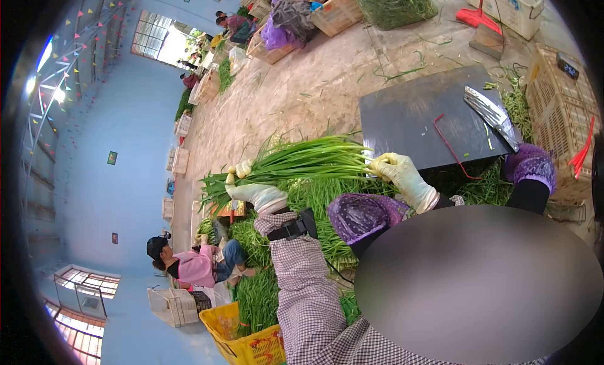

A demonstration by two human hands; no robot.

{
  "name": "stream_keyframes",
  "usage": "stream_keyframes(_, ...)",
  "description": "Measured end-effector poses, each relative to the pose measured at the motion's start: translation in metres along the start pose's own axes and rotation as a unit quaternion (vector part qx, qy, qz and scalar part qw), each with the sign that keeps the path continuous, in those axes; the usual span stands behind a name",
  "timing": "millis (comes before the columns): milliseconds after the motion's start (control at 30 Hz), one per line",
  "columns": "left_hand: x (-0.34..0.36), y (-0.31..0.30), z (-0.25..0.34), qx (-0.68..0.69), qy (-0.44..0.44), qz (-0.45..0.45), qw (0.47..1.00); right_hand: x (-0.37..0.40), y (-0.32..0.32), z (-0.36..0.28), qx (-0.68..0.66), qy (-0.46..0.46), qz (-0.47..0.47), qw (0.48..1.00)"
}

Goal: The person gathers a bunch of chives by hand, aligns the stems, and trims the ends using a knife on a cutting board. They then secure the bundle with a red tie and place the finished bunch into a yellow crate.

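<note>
My left hand (258, 195), in a pale glove, is closed around the leafy end of a bunch of chives (308, 160). The bunch lies sideways, its long green leaves to the left and its pale stalk ends to the right. At those pale ends is my right hand (406, 179), also gloved, with its thumb and fingers pinched on the stalks. More loose chives (314, 204) lie beneath the bunch. Right of my right hand is a dark board (415, 116), carrying a broad-bladed knife (491, 116) and a thin red rod (450, 141).
A yellow crate (264, 346) with greens stands at the lower left, near a seated person in pink (196, 267). A plastic crate (557, 107) bearing a small digital clock (567, 65) stands at right. A red dustpan (479, 19) and a bagged heap of greens (396, 9) are farther off.
</note>
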State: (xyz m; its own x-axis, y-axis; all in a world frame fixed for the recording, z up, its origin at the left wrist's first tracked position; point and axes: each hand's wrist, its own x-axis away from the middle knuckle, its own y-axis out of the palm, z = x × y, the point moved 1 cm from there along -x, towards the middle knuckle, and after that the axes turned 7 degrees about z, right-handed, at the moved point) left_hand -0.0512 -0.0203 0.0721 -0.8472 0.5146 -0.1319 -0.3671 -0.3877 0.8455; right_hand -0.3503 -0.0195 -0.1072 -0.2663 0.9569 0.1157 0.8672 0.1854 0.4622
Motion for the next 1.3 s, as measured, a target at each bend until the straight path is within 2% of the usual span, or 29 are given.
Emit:
stream_keyframes(67, -0.004, -0.004, 0.001, 0.01, -0.005, -0.025, 1.0, 0.002, -0.003, 0.0, -0.15, 0.083, -0.023, 0.985)
stream_keyframes(200, -0.008, -0.011, 0.005, 0.053, -0.037, -0.077, 0.995, 0.007, 0.003, -0.014, -0.256, 0.076, -0.078, 0.961)
stream_keyframes(267, -0.007, -0.012, 0.005, 0.05, -0.033, -0.061, 0.996, 0.006, 0.004, -0.022, -0.052, -0.004, -0.045, 0.998)
stream_keyframes(300, -0.007, -0.013, 0.005, 0.048, -0.03, -0.045, 0.997, 0.003, 0.004, -0.019, -0.052, -0.004, -0.044, 0.998)
stream_keyframes(333, -0.01, -0.017, 0.005, 0.047, -0.031, -0.045, 0.997, 0.0, 0.004, -0.014, 0.049, -0.09, -0.034, 0.994)
stream_keyframes(367, -0.014, -0.022, 0.006, 0.038, -0.04, -0.08, 0.995, -0.001, 0.005, -0.016, 0.15, -0.175, -0.024, 0.973)
stream_keyframes(400, -0.017, -0.027, 0.007, 0.029, -0.048, -0.116, 0.992, -0.001, 0.004, -0.018, 0.15, -0.175, -0.023, 0.973)
stream_keyframes(467, -0.02, -0.033, 0.006, 0.03, -0.063, -0.126, 0.99, 0.003, 0.004, -0.026, 0.364, -0.362, 0.026, 0.858)
stream_keyframes(500, -0.022, -0.036, 0.004, 0.031, -0.079, -0.137, 0.987, 0.003, 0.006, -0.027, 0.363, -0.362, 0.028, 0.858)
stream_keyframes(567, -0.033, -0.046, 0.005, 0.038, -0.103, -0.166, 0.98, 0.004, 0.011, -0.029, 0.201, -0.396, 0.114, 0.889)
stream_keyframes(600, -0.033, -0.046, 0.006, 0.045, -0.124, -0.194, 0.972, 0.005, 0.013, -0.032, 0.201, -0.396, 0.114, 0.889)
stream_keyframes(633, -0.031, -0.048, 0.003, 0.049, -0.131, -0.164, 0.977, 0.007, 0.015, -0.033, 0.006, -0.242, 0.081, 0.967)
stream_keyframes(667, -0.03, -0.049, 0.003, 0.048, -0.131, -0.164, 0.977, 0.008, 0.017, -0.032, -0.19, -0.071, 0.043, 0.978)
stream_keyframes(733, -0.032, -0.055, 0.001, 0.046, -0.138, -0.169, 0.975, 0.012, 0.005, -0.028, -0.185, -0.047, 0.028, 0.981)
stream_keyframes(800, -0.046, -0.065, 0.006, 0.057, -0.123, -0.162, 0.977, 0.019, -0.014, -0.03, -0.114, -0.099, 0.045, 0.988)
stream_keyframes(833, -0.054, -0.071, 0.011, 0.057, -0.104, -0.144, 0.982, 0.018, -0.032, -0.024, 0.015, -0.203, 0.062, 0.977)
stream_keyframes(867, -0.06, -0.077, 0.016, 0.056, -0.084, -0.126, 0.987, 0.022, -0.049, -0.031, 0.059, -0.215, 0.035, 0.974)
stream_keyframes(900, -0.036, -0.053, 0.019, 0.024, -0.038, -0.018, 0.999, 0.025, -0.076, -0.031, 0.113, -0.133, -0.025, 0.984)
stream_keyframes(933, -0.036, -0.05, 0.022, 0.024, -0.035, -0.016, 0.999, 0.017, -0.107, -0.001, 0.236, -0.178, -0.111, 0.949)
stream_keyframes(967, -0.037, -0.052, 0.027, 0.0, -0.002, 0.035, 0.999, 0.013, -0.142, 0.048, 0.44, -0.177, -0.161, 0.865)
stream_keyframes(1000, -0.04, -0.052, 0.03, -0.022, 0.03, 0.085, 0.996, 0.023, -0.142, 0.042, 0.715, -0.012, -0.24, 0.657)
stream_keyframes(1033, -0.045, -0.055, 0.032, 0.011, -0.005, 0.009, 1.0, 0.032, -0.131, 0.034, 0.669, -0.133, -0.154, 0.714)
stream_keyframes(1067, -0.05, -0.059, 0.029, 0.012, -0.006, 0.009, 1.0, 0.036, -0.12, 0.026, 0.607, -0.251, -0.064, 0.751)
stream_keyframes(1100, -0.046, -0.06, 0.026, 0.004, -0.024, -0.007, 1.0, 0.032, -0.089, 0.004, 0.537, -0.296, -0.022, 0.789)
stream_keyframes(1133, -0.041, -0.059, 0.023, -0.007, -0.043, -0.025, 0.999, 0.032, -0.057, -0.026, 0.51, -0.327, -0.013, 0.796)
stream_keyframes(1167, -0.037, -0.055, 0.017, -0.021, -0.024, -0.04, 0.999, 0.03, -0.031, -0.047, 0.47, -0.373, -0.019, 0.799)
stream_keyframes(1233, -0.045, -0.064, 0.008, -0.06, -0.036, -0.032, 0.997, 0.024, 0.015, -0.068, 0.416, -0.479, 0.062, 0.771)
stream_keyframes(1267, -0.047, -0.065, 0.004, -0.099, -0.045, -0.018, 0.994, 0.02, 0.018, -0.063, 0.415, -0.479, 0.067, 0.77)
stream_keyframes(1300, -0.045, -0.061, 0.0, -0.108, -0.054, -0.011, 0.993, 0.012, 0.025, -0.056, 0.482, -0.465, 0.023, 0.742)
